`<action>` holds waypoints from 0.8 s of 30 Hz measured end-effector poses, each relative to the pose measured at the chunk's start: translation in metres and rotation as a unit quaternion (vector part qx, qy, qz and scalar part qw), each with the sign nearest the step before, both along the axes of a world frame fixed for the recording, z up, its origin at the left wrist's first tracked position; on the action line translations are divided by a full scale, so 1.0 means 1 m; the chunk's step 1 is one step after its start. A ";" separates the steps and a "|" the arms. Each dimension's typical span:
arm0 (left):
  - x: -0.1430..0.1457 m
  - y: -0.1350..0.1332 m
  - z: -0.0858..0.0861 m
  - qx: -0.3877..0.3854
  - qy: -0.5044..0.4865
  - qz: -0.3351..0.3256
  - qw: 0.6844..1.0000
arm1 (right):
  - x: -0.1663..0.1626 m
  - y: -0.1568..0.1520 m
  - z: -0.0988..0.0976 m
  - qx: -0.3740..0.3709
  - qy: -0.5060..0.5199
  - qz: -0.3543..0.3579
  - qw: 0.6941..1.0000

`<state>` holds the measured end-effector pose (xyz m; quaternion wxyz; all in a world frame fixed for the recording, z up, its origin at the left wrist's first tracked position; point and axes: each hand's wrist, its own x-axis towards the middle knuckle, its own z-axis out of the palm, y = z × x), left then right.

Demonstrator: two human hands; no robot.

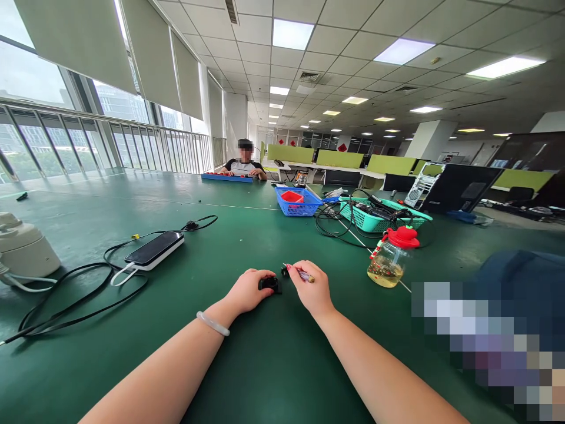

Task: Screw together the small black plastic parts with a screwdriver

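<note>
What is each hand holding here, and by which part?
The left hand grips a small black part at its left side, against the green table. The right hand holds a small screwdriver by its clear handle, tip pointing left.

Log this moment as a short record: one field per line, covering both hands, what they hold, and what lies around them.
left hand: rests on a small black part on the green table, fingers around it
right hand: grips a small screwdriver, tip pointing left toward the black part
wrist: pale bangle on the left arm
left of hands: phone with cables
right of hands: glass jar with red lid, holding yellowish liquid
behind: blue basket, green basket
far end: another person seated
</note>
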<state>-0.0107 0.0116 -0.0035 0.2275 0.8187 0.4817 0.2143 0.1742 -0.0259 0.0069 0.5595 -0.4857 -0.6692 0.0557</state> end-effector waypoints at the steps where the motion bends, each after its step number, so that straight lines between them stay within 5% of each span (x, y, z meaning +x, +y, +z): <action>1: 0.000 0.000 0.000 0.001 0.000 -0.001 1.000 | 0.000 0.001 0.000 -0.004 0.014 0.005 1.000; 5: 0.000 -0.001 0.001 0.002 -0.001 0.000 1.000 | -0.002 0.001 0.001 -0.030 0.050 0.025 0.998; 12: 0.001 -0.002 0.002 -0.010 0.009 0.005 1.000 | 0.003 0.004 -0.002 -0.072 0.073 -0.042 0.994; 19: 0.001 -0.002 0.002 -0.014 0.005 0.002 1.000 | 0.005 0.014 -0.013 -0.126 0.103 0.034 0.986; 24: 0.000 -0.001 0.001 -0.014 0.006 0.002 1.000 | 0.007 0.018 -0.015 -0.123 0.092 0.019 0.988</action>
